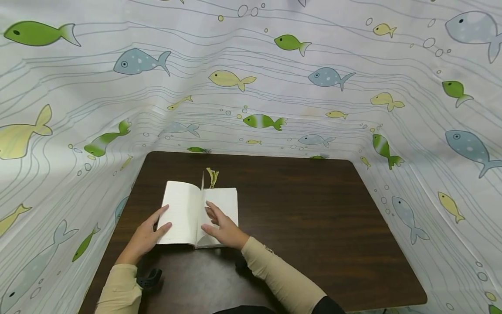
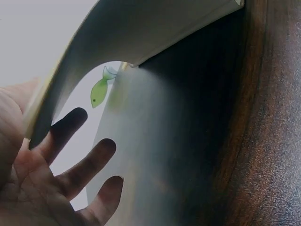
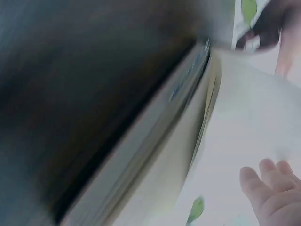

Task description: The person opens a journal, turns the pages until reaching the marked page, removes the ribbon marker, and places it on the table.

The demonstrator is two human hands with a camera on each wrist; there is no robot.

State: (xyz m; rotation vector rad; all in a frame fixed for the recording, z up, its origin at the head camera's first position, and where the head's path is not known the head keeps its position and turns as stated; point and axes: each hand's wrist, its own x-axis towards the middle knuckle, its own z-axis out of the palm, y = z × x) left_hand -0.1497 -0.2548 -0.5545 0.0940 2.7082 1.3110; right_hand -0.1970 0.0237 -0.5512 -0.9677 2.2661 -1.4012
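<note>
A thick book with blank-looking white pages (image 1: pixel 180 213) lies open on the dark table, one leaf (image 1: pixel 202 183) standing upright near the spine. My left hand (image 1: pixel 146 235) grips the left edge, thumb over the page and the other fingers behind the cover. In the left wrist view this cover (image 2: pixel 113 28) tilts up off the table, several fingers spread beneath it. Above the right page (image 1: pixel 227 203) is my right hand (image 1: pixel 223 226), fingers loosely bent beside the upright leaf. The book's page edges (image 3: pixel 150 136) appear blurred in the right wrist view.
A yellow-green tassel (image 1: pixel 212 178) pokes out past the book's top edge. The brown wooden table (image 1: pixel 306 218) extends to the right. White curtains (image 1: pixel 259 96) printed with fish surround it at the back and sides. A black band (image 1: pixel 149 278) sits by the left wrist.
</note>
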